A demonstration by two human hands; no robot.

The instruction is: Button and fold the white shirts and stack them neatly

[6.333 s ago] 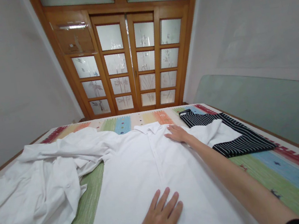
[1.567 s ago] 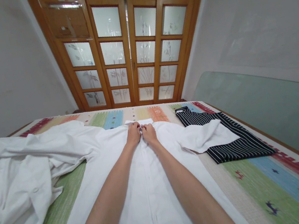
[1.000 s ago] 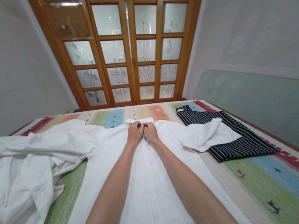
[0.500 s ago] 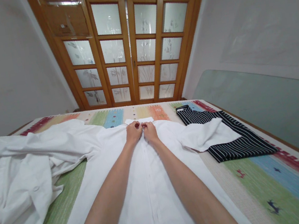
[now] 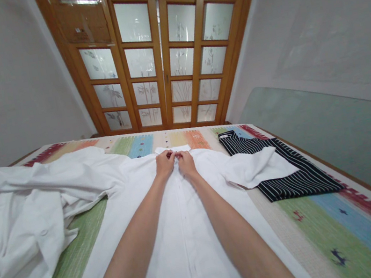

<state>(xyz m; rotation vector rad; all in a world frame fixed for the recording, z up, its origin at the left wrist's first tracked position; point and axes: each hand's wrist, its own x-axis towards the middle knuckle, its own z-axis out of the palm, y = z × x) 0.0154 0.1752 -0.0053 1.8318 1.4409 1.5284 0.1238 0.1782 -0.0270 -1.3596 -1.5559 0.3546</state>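
Observation:
A white short-sleeved shirt (image 5: 169, 255) lies spread out front side up, its collar (image 5: 184, 148) at the far end and its button placket running down the middle. At the top of the placket, just below the collar, my left hand (image 5: 166, 163) pinches the cloth with closed fingers. My right hand (image 5: 185, 161) is right beside it, fingers also pinched on the shirt front. The fingertips of both hands nearly meet. Whatever small part lies between them, perhaps a button, is too small to make out.
Another white garment (image 5: 18, 224) lies crumpled at the left, against the shirt's sleeve. Under the right sleeve is a folded black-and-white striped cloth (image 5: 301, 172). A patterned, striped cover (image 5: 307, 227) lies beneath everything. Wooden glass-paned doors (image 5: 162, 67) stand beyond the far edge.
Both hands stay at the collar with only tiny finger shifts. The clothes lie as before.

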